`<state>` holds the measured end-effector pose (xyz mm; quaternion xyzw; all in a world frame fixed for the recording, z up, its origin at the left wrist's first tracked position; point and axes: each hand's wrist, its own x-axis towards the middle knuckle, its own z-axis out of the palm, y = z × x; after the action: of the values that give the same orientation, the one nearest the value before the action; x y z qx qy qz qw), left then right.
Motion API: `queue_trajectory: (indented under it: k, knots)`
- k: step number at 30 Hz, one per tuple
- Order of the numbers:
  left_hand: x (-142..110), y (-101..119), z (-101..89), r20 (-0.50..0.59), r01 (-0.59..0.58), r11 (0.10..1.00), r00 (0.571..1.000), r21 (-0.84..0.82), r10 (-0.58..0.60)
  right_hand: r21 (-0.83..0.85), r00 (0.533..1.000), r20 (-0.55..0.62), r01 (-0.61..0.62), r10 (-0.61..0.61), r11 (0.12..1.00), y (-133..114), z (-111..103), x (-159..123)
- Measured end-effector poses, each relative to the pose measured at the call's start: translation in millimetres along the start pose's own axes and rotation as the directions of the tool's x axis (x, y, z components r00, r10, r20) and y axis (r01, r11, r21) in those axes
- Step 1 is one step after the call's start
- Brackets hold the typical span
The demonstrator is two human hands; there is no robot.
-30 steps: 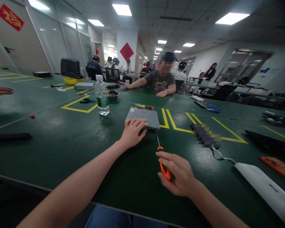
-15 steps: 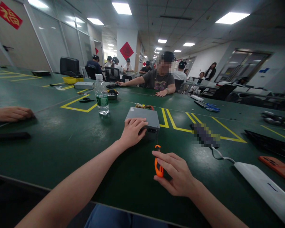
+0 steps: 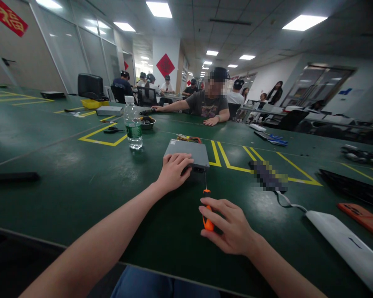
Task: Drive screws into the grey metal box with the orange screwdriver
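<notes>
Green surface (image 3: 90,211): carries everything within reach, with yellow tape lines marked across it.
Person across (image 3: 209,101): sits at the far side, one arm stretched out along the surface.
Grey metal box (image 3: 191,152): lies in front of the wearer, between the bottle and the yellow lines, its front facing the wearer.
Water bottle (image 3: 133,131): upright, to the left of the box and apart from it.
Left hand (image 3: 173,171): spread over the box's near left part, fingers on top; it seems to brace the box against the tool.
Right hand (image 3: 234,227): loosely curled, thumb and fingers around the screwdriver's handle.
Screwdriver (image 3: 208,224): orange and black, shaft pointing away from the wearer, towards the box.
Coloured wires (image 3: 191,140): bunched at the box's far edge.
Screwdriver tip: at the box's front, near its right corner; lined up with it, though whether it is seated cannot be told.
</notes>
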<state>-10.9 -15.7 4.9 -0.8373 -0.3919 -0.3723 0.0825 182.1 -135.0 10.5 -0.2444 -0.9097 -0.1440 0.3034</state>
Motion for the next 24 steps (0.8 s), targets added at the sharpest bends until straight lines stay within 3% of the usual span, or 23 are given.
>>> queue_trajectory:
  k: [5, 8, 14, 20, 24]
  knots:
    - [0.2, 0.6, -1.3, 0.007, -0.006, 1.000, 1.000, -0.002, 0.006, 0.033, 0.991, -0.115, -0.058, 0.061, 0.998, 0.3, 5.4, -5.9]
    - [0.3, 0.9, -1.1, 0.002, 0.002, 1.000, 1.000, -0.003, -0.002, 0.055, 0.994, -0.065, -0.081, 0.085, 0.995, -0.7, 5.3, -6.7]
    - [0.3, 0.7, -0.1, -0.004, -0.005, 1.000, 1.000, -0.010, 0.005, -0.021, 0.997, 0.077, 0.001, 0.000, 1.000, -1.3, 0.2, 0.5]
    - [0.5, 1.2, -1.4, -0.004, -0.005, 1.000, 1.000, -0.008, 0.005, 0.046, 0.992, -0.121, -0.025, 0.031, 0.999, -0.2, 4.2, -5.0]
    - [0.5, 1.2, -1.2, -0.001, -0.005, 1.000, 1.000, -0.009, 0.005, 0.039, 0.995, -0.090, -0.049, 0.052, 0.998, -3.0, 4.0, -3.1]
